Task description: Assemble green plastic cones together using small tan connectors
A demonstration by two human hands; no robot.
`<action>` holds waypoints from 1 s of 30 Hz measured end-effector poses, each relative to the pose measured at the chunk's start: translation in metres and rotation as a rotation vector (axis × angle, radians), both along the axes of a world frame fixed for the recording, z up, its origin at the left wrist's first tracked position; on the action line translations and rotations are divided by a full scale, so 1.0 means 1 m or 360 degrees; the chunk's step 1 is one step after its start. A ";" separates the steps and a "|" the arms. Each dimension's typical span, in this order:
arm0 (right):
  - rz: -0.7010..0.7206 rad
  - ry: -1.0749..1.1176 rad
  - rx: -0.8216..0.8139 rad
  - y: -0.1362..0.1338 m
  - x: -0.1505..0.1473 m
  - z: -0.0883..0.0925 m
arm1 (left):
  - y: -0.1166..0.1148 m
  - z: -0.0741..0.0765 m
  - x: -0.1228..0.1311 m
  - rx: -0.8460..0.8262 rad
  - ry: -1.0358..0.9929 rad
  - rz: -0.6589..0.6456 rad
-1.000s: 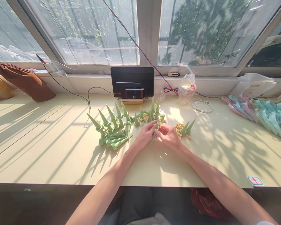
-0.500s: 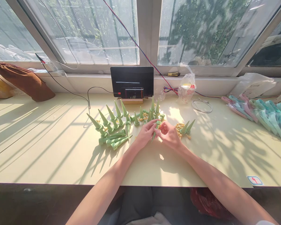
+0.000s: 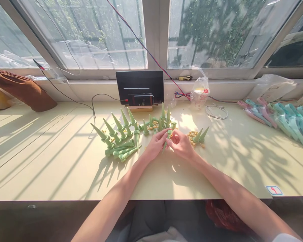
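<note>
My left hand and my right hand meet at the middle of the pale table. Both are closed on one green cone spike, which points down towards me between them. Left of my hands lies a row of assembled green spikes, some stacked on their sides. Behind my hands stand more green spikes among small yellow parts. Right of my right hand lies a pile of small yellow parts with two green cones on it.
A dark tablet with a phone on a stand leans against the window sill. A plastic bag and a coiled cable lie at the back right. Pastel clips fill the far right; a brown bag lies far left.
My hands have stayed together on the green spike, with my right fingers shifting slightly on its top. The view has dropped a little.
</note>
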State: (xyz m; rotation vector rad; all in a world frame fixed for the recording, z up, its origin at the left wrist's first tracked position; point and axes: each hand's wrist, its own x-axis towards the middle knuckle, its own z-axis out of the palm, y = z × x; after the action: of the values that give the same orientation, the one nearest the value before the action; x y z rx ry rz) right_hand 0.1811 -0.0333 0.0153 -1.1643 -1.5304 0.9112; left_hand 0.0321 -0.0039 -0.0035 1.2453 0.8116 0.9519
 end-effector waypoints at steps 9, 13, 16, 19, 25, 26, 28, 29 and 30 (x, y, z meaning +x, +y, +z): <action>0.0003 -0.0079 0.0030 0.001 0.000 -0.001 | 0.000 0.002 0.000 -0.0037 0.0028 -0.0004; 0.0016 -0.0117 0.0048 0.002 0.001 -0.002 | -0.001 0.002 0.000 -0.0042 0.0008 -0.0008; 0.0010 -0.0146 0.0080 0.002 0.001 -0.003 | 0.000 0.001 0.000 -0.0044 -0.0002 -0.0020; 0.0000 -0.0177 0.0112 0.003 0.001 -0.003 | 0.000 -0.001 0.000 -0.0051 0.0004 -0.0021; -0.0010 -0.0206 0.0149 0.003 0.001 -0.004 | 0.000 -0.001 0.000 -0.0059 -0.0004 -0.0029; -0.0007 -0.0209 0.0148 0.003 0.001 -0.004 | 0.000 0.000 0.000 -0.0059 -0.0004 -0.0028; -0.0005 -0.0214 0.0147 0.002 0.001 -0.003 | -0.001 0.001 0.000 -0.0057 0.0000 -0.0025; -0.0008 -0.0216 0.0150 0.002 0.001 -0.003 | -0.001 0.001 0.001 -0.0057 0.0002 -0.0025; -0.0012 -0.0220 0.0153 0.002 0.001 -0.003 | -0.002 0.002 0.001 -0.0056 0.0004 -0.0025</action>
State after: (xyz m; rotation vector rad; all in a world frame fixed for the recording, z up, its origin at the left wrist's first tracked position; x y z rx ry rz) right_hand 0.1817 -0.0314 0.0127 -1.1828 -1.6612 0.7568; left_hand 0.0328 -0.0056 -0.0013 1.2211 0.8163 0.9201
